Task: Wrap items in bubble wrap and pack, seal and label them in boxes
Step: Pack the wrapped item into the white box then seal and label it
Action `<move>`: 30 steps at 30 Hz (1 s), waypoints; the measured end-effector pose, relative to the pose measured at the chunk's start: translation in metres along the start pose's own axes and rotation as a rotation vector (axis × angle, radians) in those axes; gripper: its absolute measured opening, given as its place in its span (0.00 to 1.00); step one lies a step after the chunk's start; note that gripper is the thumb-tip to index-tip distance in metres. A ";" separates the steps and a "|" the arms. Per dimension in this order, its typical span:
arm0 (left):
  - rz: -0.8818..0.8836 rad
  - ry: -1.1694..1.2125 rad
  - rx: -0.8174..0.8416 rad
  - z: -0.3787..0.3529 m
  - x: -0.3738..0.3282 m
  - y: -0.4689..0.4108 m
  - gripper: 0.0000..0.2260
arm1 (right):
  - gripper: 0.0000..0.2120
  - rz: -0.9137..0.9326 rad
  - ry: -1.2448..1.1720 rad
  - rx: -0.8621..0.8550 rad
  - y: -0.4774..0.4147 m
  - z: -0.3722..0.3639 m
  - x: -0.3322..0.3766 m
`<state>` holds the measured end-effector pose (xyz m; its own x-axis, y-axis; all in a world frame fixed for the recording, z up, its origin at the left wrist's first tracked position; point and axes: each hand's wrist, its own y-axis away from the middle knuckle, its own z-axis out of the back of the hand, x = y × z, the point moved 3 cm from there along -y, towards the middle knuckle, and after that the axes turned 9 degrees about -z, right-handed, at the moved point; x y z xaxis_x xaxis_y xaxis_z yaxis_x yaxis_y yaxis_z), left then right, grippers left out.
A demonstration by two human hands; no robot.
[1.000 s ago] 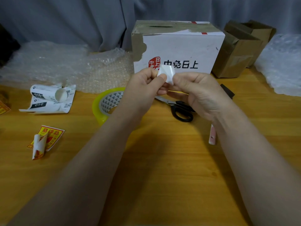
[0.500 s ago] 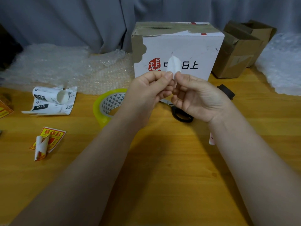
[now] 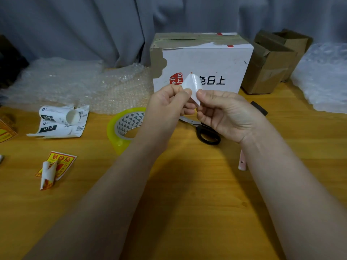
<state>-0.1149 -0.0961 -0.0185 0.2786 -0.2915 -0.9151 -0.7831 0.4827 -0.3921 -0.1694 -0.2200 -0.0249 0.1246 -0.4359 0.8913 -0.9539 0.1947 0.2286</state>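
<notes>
Both hands are raised in front of a white cardboard box (image 3: 202,61) with torn paper and black characters. My left hand (image 3: 167,107) and my right hand (image 3: 225,113) pinch a small curled white label (image 3: 191,84) between thumbs and fingertips; its glossy white side faces me and it bends upward. Below the hands a roll of yellow-tinted clear tape (image 3: 122,128) lies on the wooden table (image 3: 187,184), and black-handled scissors (image 3: 206,134) lie partly under my right hand.
Bubble wrap (image 3: 75,85) is heaped at the back left, more bubble wrap (image 3: 323,77) at the right. Brown cardboard boxes (image 3: 272,61) stand back right. Curled shipping labels (image 3: 60,121) and a red-yellow fragile sticker (image 3: 56,166) lie at left. A pink pen (image 3: 242,162) peeks beside my right forearm.
The label has risen above my fingertips and unfolded further, and my hands have drawn slightly apart while both keep their pinch.
</notes>
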 end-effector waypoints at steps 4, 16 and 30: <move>-0.011 -0.052 0.057 0.000 0.004 0.001 0.08 | 0.02 0.014 -0.028 -0.011 -0.003 -0.002 -0.005; 0.081 -0.103 0.233 0.008 0.006 -0.004 0.07 | 0.05 -0.158 0.019 0.017 0.003 0.010 0.002; 0.155 -0.011 0.401 0.027 -0.001 -0.009 0.06 | 0.02 -0.180 0.101 0.065 0.007 0.022 0.006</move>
<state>-0.0926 -0.0776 -0.0162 0.1825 -0.1825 -0.9661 -0.5383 0.8037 -0.2535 -0.1813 -0.2406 -0.0262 0.3184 -0.3674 0.8739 -0.9288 0.0633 0.3651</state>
